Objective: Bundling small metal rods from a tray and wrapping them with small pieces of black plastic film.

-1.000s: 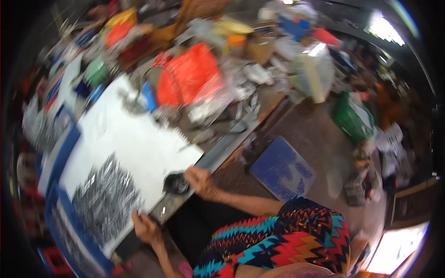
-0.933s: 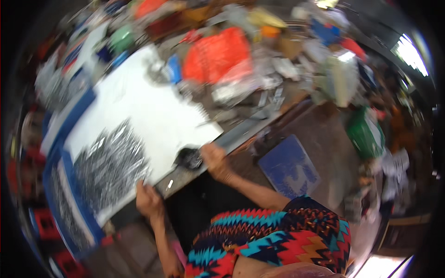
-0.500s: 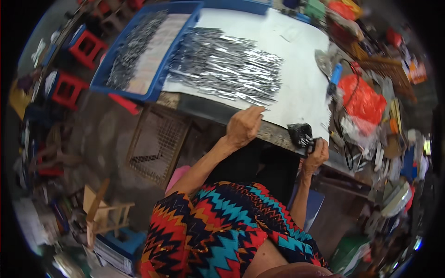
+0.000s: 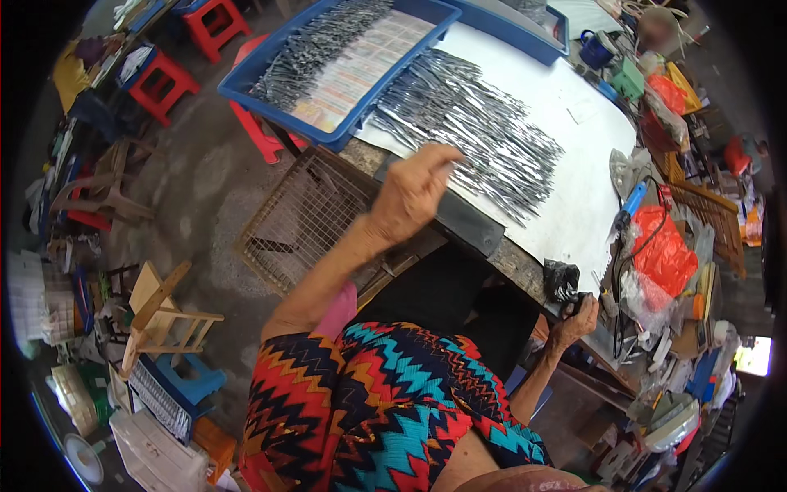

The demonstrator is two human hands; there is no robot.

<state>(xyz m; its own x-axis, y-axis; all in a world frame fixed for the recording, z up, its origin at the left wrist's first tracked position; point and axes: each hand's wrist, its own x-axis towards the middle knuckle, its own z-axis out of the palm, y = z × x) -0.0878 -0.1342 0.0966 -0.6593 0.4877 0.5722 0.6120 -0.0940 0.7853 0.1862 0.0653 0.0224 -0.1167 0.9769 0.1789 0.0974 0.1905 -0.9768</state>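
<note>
Head view: busy table (image 4: 525, 261), and down we look on both hands at its near edge.
Left hand (image 4: 412, 194): up over the table edge, just beside the strips, thumb and forefinger drawn together; whether anything sits between them, I cannot tell.
Right hand (image 4: 576, 320): well apart, fingers curled and pinching a dark piece (image 4: 567, 310) right by the black bag (image 4: 561, 277).
Strips: a broad heap of thin, shiny dark strips (image 4: 475, 135), spread across the white sheet (image 4: 602, 152).
Blue tray (image 4: 332, 138): at the heap's left, more dark strips (image 4: 324, 45) along its far left side.
Right end: red plastic bag (image 4: 662, 254), with a blue-handled tool (image 4: 634, 199) near it.
Floor side: wire rack (image 4: 310, 215) below the tray, red stool (image 4: 164, 86) farther left.
</note>
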